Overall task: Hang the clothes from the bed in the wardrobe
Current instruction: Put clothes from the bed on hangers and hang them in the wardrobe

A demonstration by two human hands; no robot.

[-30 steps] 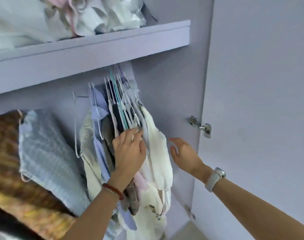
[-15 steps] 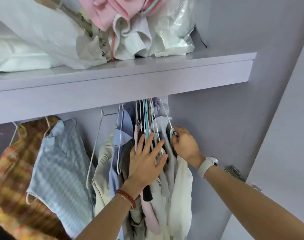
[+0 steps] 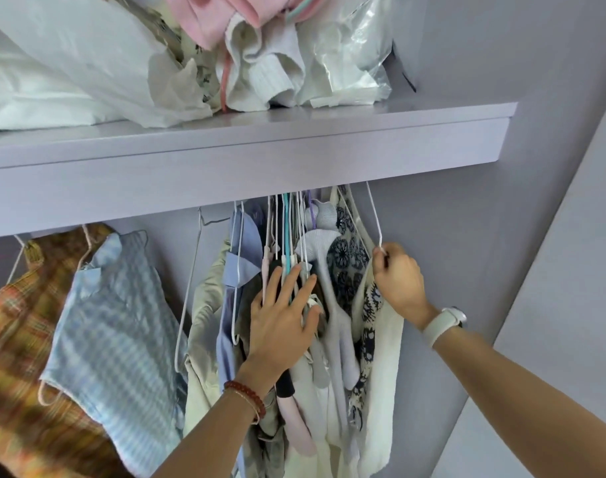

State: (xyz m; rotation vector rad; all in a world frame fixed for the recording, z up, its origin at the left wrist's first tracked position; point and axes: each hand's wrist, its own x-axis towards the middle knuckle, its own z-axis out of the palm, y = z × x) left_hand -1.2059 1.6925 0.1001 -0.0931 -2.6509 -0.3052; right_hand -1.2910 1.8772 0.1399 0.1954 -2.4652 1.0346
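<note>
Inside the wardrobe, a tight bunch of hung clothes [image 3: 332, 305] crowds the rail under the lilac shelf [image 3: 246, 160]. My left hand [image 3: 282, 315] presses flat with spread fingers against the middle garments, holding them to the left. My right hand [image 3: 398, 281] grips the white wire hanger [image 3: 374, 219] of the rightmost cream garment [image 3: 386, 367], drawn a little to the right. A black-and-white patterned top [image 3: 346, 257] shows in the gap between my hands. The rail itself is hidden behind the shelf front.
A light blue checked top [image 3: 115, 322] and an orange plaid garment [image 3: 15, 332] hang further left. Piled white and pink fabrics and a plastic bag [image 3: 349, 53] sit on the shelf. The wardrobe side wall [image 3: 467, 270] and open door [image 3: 570, 305] stand to the right.
My right hand rose from beside the clothes to the rightmost hanger, gripped it and pulled it right, opening a gap. My left hand stayed pressed on the bunch. The view tilted upward.
</note>
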